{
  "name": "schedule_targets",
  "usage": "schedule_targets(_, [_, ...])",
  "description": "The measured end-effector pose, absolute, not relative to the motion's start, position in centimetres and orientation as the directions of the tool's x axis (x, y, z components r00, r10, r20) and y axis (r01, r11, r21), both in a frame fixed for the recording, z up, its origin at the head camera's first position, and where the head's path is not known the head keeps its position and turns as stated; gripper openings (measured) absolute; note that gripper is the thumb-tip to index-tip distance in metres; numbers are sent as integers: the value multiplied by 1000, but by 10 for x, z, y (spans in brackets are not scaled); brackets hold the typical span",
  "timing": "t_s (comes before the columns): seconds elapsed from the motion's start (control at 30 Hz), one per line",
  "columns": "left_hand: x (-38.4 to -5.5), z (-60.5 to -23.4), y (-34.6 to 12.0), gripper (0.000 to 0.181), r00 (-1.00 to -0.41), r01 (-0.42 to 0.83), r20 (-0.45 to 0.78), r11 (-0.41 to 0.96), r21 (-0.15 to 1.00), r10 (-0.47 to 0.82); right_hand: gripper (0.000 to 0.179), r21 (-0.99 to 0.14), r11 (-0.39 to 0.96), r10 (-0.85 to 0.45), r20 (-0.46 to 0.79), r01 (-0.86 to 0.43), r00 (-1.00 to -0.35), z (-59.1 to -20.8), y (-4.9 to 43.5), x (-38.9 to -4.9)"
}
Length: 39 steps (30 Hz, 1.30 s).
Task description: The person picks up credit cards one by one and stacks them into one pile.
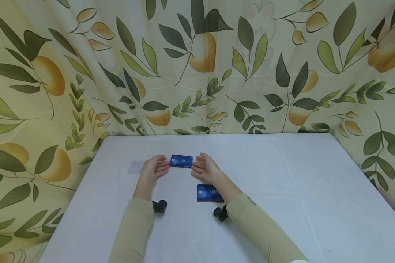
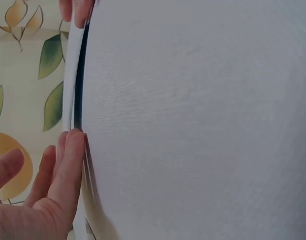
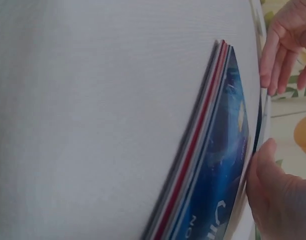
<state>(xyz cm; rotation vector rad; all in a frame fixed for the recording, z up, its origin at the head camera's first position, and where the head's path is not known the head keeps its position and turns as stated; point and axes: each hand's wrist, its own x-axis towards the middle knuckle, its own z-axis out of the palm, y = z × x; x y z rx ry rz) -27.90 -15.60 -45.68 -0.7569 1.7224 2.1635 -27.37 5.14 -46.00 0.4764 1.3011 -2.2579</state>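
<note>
A blue VIP card (image 1: pixel 181 161) lies flat on the white table between both hands. The fingertips of my left hand (image 1: pixel 154 168) are right at its left edge, and those of my right hand (image 1: pixel 206 169) are right at its right edge. Neither hand curls round it; the fingers look mostly straight. Seen edge-on in the left wrist view, the card is a thin dark strip (image 2: pixel 79 85). Below the right wrist lies a stack of blue VIP cards (image 1: pixel 208 193), partly covered by that arm; its layered red and white edges show in the right wrist view.
A pale, see-through card (image 1: pixel 135 167) lies left of my left hand, which overlaps part of it. The white table (image 1: pixel 283 204) ends at a far edge in front of a leaf-and-fruit patterned curtain (image 1: pixel 197 91).
</note>
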Motion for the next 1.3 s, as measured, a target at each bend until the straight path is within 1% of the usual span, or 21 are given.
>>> schedule_targets(0.2, [-281, -458, -153, 43, -828, -502, -548, -279, 819, -118, 56, -661, -460, -262, -538, 593, -802, -455, 53, -274])
schedule_targets(0.47, [-282, -457, -152, 43, -830, -502, -544, -258, 826, -124, 55, -630, -480, -250, -569, 610, -784, -454, 55, -279])
schedule_targets(0.63, [-284, -457, -153, 42, -810, -536, -577, -264, 802, -106, 55, -639, -414, -266, -597, 649, -757, -454, 58, -280])
schedule_targets(0.73, [-283, -458, -153, 44, -806, -556, -587, -242, 795, -77, 55, -650, -370, -283, -602, 664, -747, -457, 59, -281])
schedule_targets(0.93, [-282, -462, -152, 47, -803, -583, -596, -206, 786, -3, 54, -645, -353, -287, -615, 678, -734, -459, 57, -283])
schedule_targets(1.17, [-281, -467, -146, 34, -812, -560, -581, -208, 802, -55, 49, -662, -309, -274, -626, 683, -731, -458, 57, -282])
schedule_targets(1.3, [-278, -470, -142, 32, -822, -535, -563, -223, 815, -86, 45, -682, -277, -268, -622, 677, -736, -459, 57, -282])
